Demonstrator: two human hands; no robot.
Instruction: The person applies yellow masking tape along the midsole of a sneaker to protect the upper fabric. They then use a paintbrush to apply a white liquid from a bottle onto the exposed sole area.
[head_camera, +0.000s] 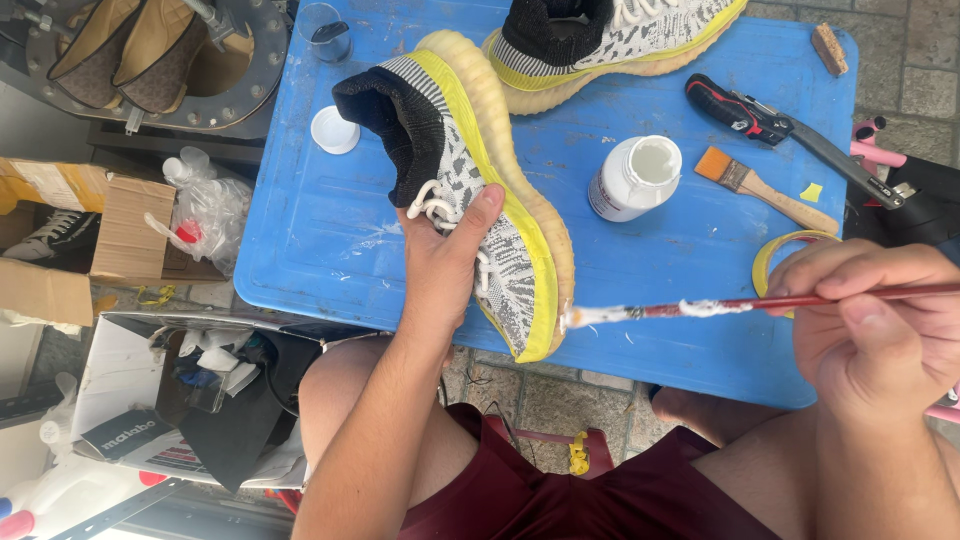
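Note:
My left hand (440, 262) grips a knit sneaker (470, 160) with a black collar, grey-and-white patterned upper, yellow stripe and cream sole, holding it tilted on its side over the blue table (320, 220). My right hand (880, 325) holds a thin red-handled paintbrush (720, 306); its white-coated tip (580, 317) rests right by the yellow edge of the sneaker's toe. The matching second sneaker (600, 40) lies at the table's far edge. An open white paint jar (635, 178) stands between the shoes and my right hand.
On the table lie a flat wooden brush (765, 188), a black-and-red tool (790, 135), a white lid (334, 130), a small glass cup (325, 32) and a yellow tape roll (775, 255). Cardboard boxes (110, 240) and a plastic bag (205, 215) crowd the floor at left.

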